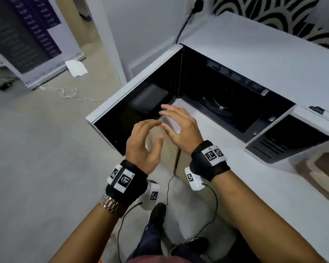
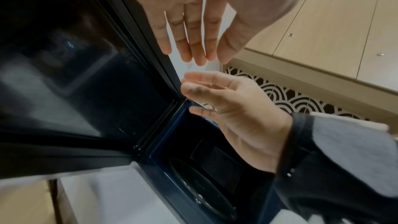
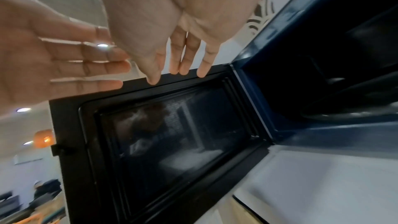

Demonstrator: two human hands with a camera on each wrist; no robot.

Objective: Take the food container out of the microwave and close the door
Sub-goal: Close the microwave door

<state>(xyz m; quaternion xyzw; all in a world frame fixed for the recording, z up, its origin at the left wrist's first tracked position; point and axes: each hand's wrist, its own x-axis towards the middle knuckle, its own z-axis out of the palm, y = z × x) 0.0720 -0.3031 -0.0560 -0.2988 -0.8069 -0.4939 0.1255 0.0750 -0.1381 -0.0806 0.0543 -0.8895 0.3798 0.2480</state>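
Observation:
The white microwave (image 1: 254,59) stands on the counter with its door (image 1: 133,103) swung wide open to the left. Its dark cavity (image 1: 235,95) shows only the glass turntable (image 1: 219,108). A translucent food container (image 1: 323,168) with brown food sits on the counter to the right of the microwave. My left hand (image 1: 157,130) and right hand (image 1: 167,119) hover close together in front of the opening, near the hinge side, both holding nothing. In the wrist views the fingers (image 2: 189,40) (image 3: 185,54) hang straight beside the door's inner frame (image 3: 172,134).
The white counter (image 1: 254,186) runs along the right, its front edge just below my right wrist. A black power cable (image 1: 184,25) goes up to a wall socket behind the microwave. Bare floor (image 1: 36,158) lies on the left, with a thin white cord and a leaning board.

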